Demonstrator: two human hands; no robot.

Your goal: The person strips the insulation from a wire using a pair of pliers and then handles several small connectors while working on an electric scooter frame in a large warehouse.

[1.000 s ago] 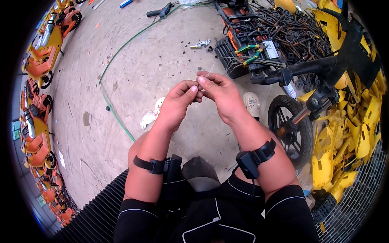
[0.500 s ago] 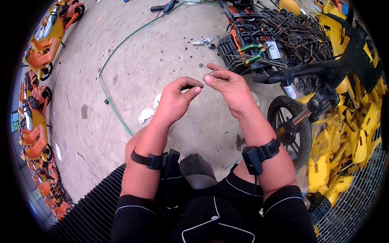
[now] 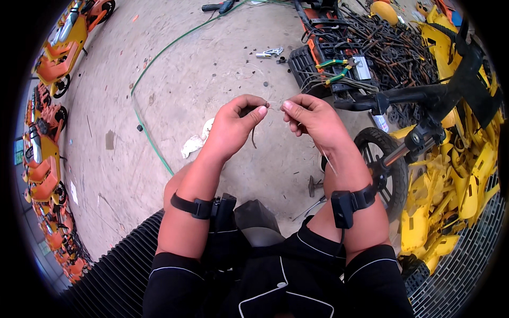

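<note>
In front of me, both hands are raised over the floor, fingertips a short gap apart. My left hand [image 3: 237, 119] pinches a thin wire; a dark, thin end [image 3: 253, 139] hangs below its fingers. My right hand [image 3: 314, 119] is closed in a pinch on a fine pale strand [image 3: 274, 104] that spans the gap. Another pale length [image 3: 330, 161] shows beside my right wrist. Whether these pieces are joined is too small to tell. Beyond my right hand, green-and-yellow pliers [image 3: 339, 78] lie on the black and orange equipment, next to grey cables.
A black wheel [image 3: 389, 180] and yellow panels [image 3: 466, 191] crowd the right. Rusty metal parts [image 3: 392, 45] are heaped behind. A green hose [image 3: 145, 137] curves across the floor, near a white cloth [image 3: 193, 146]. A hammer [image 3: 313, 185] lies by my right leg. Orange-yellow scooters line the left.
My hands have drawn apart from touching, the right one shifting right. Its spread fingers have curled in. The dark end below my left hand and the pale length by my right wrist now show.
</note>
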